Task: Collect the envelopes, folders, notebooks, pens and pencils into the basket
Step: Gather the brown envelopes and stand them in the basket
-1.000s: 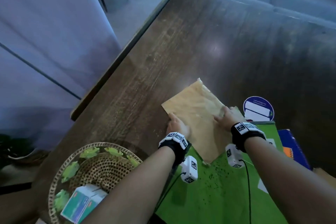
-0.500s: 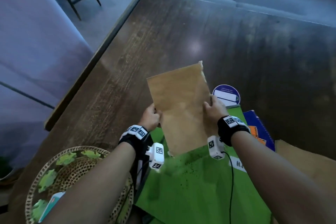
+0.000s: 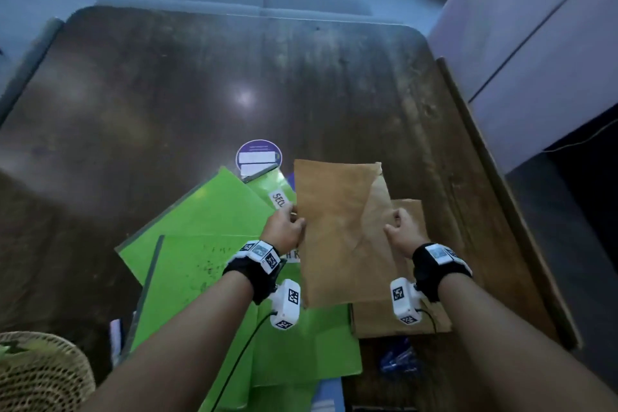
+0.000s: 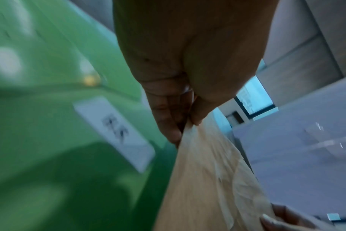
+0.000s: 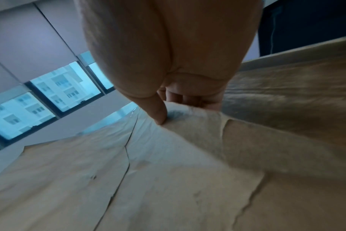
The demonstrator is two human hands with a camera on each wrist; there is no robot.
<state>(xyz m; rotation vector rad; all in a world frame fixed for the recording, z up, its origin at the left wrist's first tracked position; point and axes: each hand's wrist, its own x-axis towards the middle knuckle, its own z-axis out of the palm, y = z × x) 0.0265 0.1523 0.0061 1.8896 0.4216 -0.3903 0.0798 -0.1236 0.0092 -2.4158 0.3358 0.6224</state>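
Both hands hold a brown paper envelope up above the table. My left hand pinches its left edge and my right hand pinches its right edge near the flap. The left wrist view shows my left hand pinching the envelope edge; in the right wrist view my right hand grips the crumpled envelope. Under it lie green folders and a second brown envelope. The woven basket sits at the bottom left.
A round purple sticker lies on the dark wooden table beyond the folders. A blue packet lies near the front edge below the second envelope. A grey partition stands to the right of the table.
The envelope was lifted off the table by both hands and carried right, now over the folders and second envelope. The head view swung right, leaving the basket at the lower left corner.
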